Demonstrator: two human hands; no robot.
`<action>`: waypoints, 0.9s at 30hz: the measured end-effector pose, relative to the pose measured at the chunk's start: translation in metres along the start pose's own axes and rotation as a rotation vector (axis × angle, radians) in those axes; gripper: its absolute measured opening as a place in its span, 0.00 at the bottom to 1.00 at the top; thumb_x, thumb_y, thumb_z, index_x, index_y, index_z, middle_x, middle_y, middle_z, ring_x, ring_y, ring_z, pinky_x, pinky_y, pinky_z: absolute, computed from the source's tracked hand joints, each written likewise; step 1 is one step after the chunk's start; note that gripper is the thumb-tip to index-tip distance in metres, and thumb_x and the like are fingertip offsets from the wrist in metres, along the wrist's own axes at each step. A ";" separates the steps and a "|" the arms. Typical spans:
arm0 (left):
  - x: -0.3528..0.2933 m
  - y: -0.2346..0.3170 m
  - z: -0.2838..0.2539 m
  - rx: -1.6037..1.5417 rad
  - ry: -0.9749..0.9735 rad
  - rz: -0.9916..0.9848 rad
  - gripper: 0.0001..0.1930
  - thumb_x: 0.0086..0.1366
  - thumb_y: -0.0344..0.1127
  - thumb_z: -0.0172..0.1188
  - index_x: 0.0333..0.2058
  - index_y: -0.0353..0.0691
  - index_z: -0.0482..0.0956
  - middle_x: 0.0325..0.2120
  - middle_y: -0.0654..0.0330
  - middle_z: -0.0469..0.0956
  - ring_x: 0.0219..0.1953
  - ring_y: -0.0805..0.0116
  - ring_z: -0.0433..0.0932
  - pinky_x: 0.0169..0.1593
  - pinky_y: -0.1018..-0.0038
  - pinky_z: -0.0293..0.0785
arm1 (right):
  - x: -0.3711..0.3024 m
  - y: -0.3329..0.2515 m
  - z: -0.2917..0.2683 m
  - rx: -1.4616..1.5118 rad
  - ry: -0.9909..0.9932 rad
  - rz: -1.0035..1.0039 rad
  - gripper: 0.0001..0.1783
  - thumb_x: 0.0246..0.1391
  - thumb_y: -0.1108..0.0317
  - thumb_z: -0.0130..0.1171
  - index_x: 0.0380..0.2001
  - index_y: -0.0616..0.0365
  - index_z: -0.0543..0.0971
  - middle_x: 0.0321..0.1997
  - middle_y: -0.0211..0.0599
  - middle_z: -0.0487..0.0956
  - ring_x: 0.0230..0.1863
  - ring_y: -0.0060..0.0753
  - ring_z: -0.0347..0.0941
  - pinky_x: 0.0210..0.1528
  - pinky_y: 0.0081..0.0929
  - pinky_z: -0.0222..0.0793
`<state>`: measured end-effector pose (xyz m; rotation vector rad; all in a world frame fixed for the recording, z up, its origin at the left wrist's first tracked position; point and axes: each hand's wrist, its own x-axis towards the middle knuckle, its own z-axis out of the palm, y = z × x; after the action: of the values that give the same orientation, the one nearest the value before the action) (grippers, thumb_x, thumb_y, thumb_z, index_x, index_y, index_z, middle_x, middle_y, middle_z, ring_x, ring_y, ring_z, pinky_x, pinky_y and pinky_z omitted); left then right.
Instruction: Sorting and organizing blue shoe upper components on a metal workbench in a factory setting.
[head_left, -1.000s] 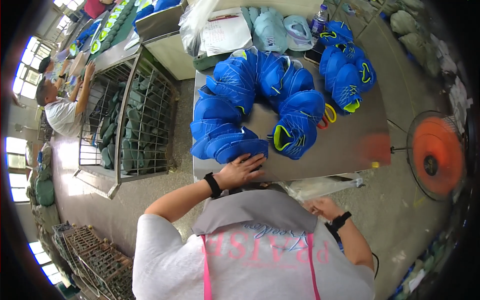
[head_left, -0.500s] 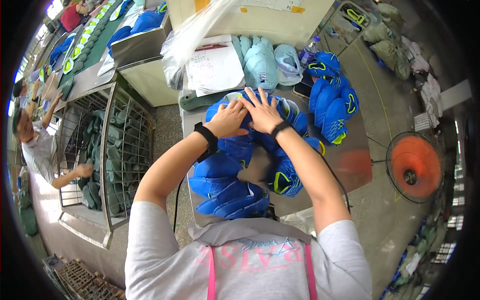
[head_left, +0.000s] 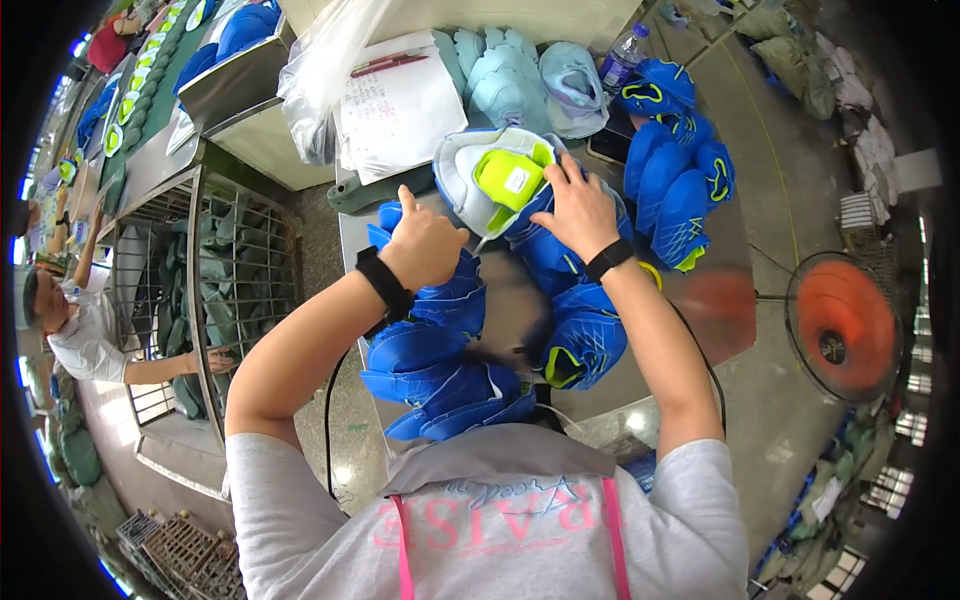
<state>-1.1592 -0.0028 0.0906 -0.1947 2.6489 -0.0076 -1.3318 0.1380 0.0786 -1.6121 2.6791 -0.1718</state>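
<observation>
A blue shoe upper (head_left: 462, 165) with a pale lining and lime-green tongue lies opened out, inside showing, on the blue pile ringing the table. My right hand (head_left: 582, 212) is closed on its right edge, fingertips over the rim and thumb below. To its left, my left hand (head_left: 425, 248) is over the stacked blue uppers (head_left: 420, 345), forefinger stretched out and thumb apart; its other fingers are partly hidden. I see nothing held in it. A blue upper with a lime collar (head_left: 585, 340) sits below my right wrist.
More blue uppers (head_left: 672, 195) stand at the right, by a bottle (head_left: 625, 55). Pale aqua uppers (head_left: 508, 85) and papers (head_left: 400, 110) lie at the back. A wire cage of green shoe lasts (head_left: 215, 260) stands left, near another person (head_left: 85, 325); an orange fan (head_left: 840, 325) stands right.
My hands have moved apart, the left going left and the right going right. The upper with the lime-green tongue now shows its inside. My view has shifted slightly.
</observation>
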 end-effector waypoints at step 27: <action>-0.001 -0.068 0.074 -2.497 1.254 -0.208 0.12 0.55 0.19 0.42 0.38 0.36 0.68 0.49 0.44 0.67 0.50 0.51 0.70 0.49 0.54 0.63 | 0.006 0.007 0.004 0.061 0.023 0.089 0.31 0.37 0.52 0.65 0.46 0.52 0.70 0.49 0.43 0.69 0.41 0.53 0.71 0.43 0.36 0.68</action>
<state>-1.1141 -0.0682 0.0280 0.7245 -0.6606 -1.9809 -1.3406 0.1356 0.0742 -1.4799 2.7279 -0.2692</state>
